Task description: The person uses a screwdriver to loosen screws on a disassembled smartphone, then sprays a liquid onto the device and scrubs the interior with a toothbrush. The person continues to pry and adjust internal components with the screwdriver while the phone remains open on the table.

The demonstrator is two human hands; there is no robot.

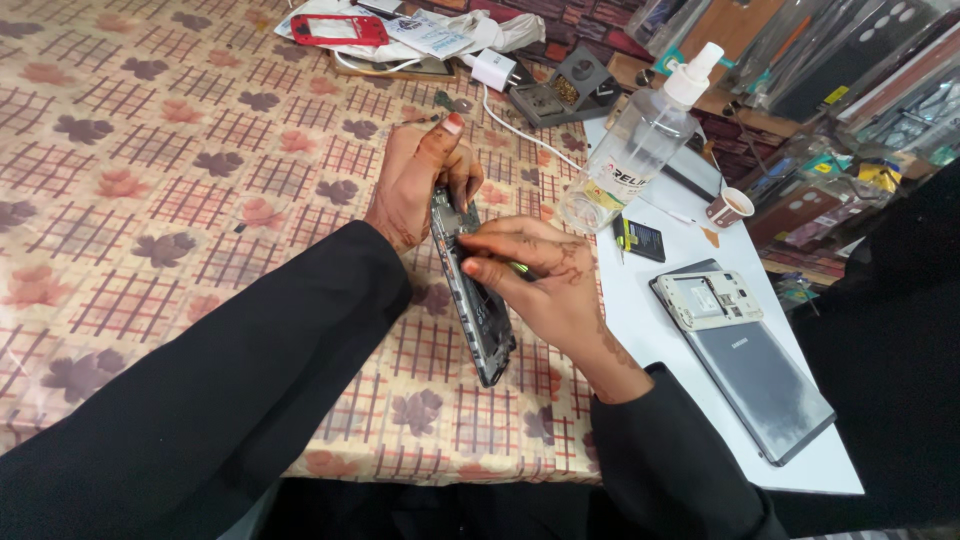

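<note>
From the head view I see my left hand (pixel 415 185) wrapped around the upper end of an opened phone (pixel 472 300), its grip pressed together on the edge with the thumb up along the side, holding the device tilted on its long edge above the surface (pixel 150 200), which is covered by a cloth with a leaf and plaid pattern. My right hand (pixel 545 280) lies across the phone's exposed inner side, its grip pinching a small green-tipped tool (pixel 517 268) between thumb and fingertips; the tip meets the phone near its upper half, though I cannot tell exactly what part it touches. The phone sits between both hands, near the middle of the picture, its lower end pointing toward me. To the right, on a white board (pixel 650 320), lie a grey phone back (pixel 755 375) with a pale inner frame (pixel 708 300) resting on its top, a small black battery (pixel 640 238) and a little paper cup (pixel 728 207). A clear spray bottle (pixel 635 145) stands just beyond the right hand. Farther off I see a white charger (pixel 492 68), a black soldering stand (pixel 565 92) and a red phone frame (pixel 338 29)
</note>
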